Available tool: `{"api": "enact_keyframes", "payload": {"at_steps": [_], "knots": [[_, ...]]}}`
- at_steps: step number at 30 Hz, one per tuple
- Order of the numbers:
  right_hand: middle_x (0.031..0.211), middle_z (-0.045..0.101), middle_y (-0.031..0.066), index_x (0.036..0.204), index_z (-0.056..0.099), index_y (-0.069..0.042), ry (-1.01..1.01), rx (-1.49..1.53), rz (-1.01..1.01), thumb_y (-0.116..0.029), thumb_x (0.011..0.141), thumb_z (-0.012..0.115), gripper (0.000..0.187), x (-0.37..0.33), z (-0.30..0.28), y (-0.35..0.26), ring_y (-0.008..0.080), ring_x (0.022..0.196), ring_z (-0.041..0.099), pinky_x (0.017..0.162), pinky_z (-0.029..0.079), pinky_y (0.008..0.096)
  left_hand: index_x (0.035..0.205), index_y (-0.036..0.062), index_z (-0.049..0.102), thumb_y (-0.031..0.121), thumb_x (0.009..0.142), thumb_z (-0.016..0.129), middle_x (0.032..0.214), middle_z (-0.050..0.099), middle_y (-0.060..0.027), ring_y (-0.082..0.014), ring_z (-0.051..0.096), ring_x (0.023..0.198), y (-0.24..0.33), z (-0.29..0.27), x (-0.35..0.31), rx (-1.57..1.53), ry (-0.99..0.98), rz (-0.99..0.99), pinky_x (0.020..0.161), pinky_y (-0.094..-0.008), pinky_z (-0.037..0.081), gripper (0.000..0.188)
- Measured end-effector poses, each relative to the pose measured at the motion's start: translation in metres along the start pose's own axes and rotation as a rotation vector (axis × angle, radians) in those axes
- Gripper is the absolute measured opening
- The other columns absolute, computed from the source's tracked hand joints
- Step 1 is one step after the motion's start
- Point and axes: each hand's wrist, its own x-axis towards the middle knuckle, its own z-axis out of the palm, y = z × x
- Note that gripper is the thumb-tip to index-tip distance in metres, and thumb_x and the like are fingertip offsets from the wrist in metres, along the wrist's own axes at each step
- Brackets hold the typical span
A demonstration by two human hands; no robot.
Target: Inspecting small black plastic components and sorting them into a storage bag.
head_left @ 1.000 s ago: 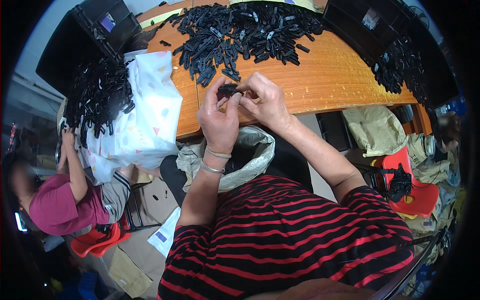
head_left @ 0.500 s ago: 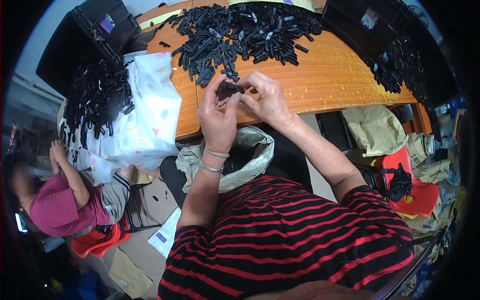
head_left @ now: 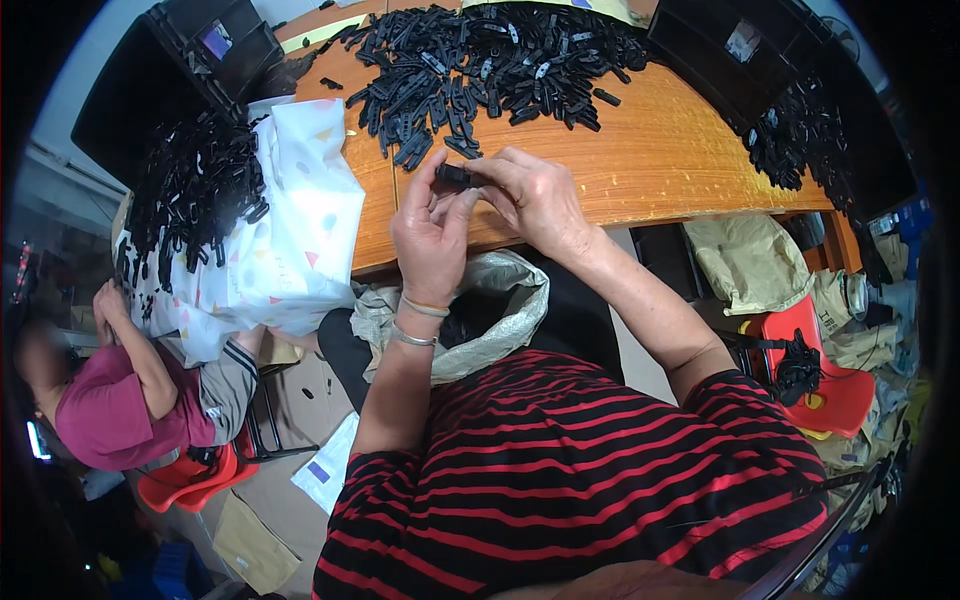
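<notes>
Your left hand is curled, pinching a small black piece. Your right hand is curled beside it, fingertips close; I can't tell if they grip it. Below sits a pale sack. Beyond, black parts lie heaped on the wooden table.

I hold one small black piece, longer than it is tall, roughly crosswise between my left grip and right grip, above the near part of the surface. Its finer shape is partly hidden.
</notes>
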Motion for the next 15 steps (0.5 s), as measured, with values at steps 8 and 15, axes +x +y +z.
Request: {"api": "enact_keyframes", "payload": {"at_steps": [8, 15], "knots": [[0.081, 0.062, 0.0089, 0.105, 0.064, -0.004, 0.048, 0.08, 0.016, -0.002, 0.073, 0.071, 0.033, -0.001, 0.007, 0.003, 0.0246, 0.073, 0.065, 0.064, 0.052, 0.0324, 0.12, -0.002, 0.054, -0.002, 0.085, 0.065, 0.1, 0.063, -0.0066, -0.0108, 0.061, 0.09, 0.002, 0.003, -0.001, 0.293, 0.085, 0.082, 0.081, -0.024, 0.05, 0.037], [0.076, 0.059, 0.004, 0.108, 0.057, 0.0, -0.21, 0.532, 0.365, -0.003, 0.077, 0.07, 0.034, -0.003, 0.012, 0.011, 0.011, 0.073, 0.06, 0.064, 0.05, 0.0289, 0.111, -0.0005, 0.057, 0.002, 0.083, 0.065, 0.094, 0.065, -0.0096, -0.0167, 0.065, 0.083, 0.001, 0.001, -0.005, 0.256, 0.07, 0.087, 0.074, -0.0276, 0.051, 0.029]]}}
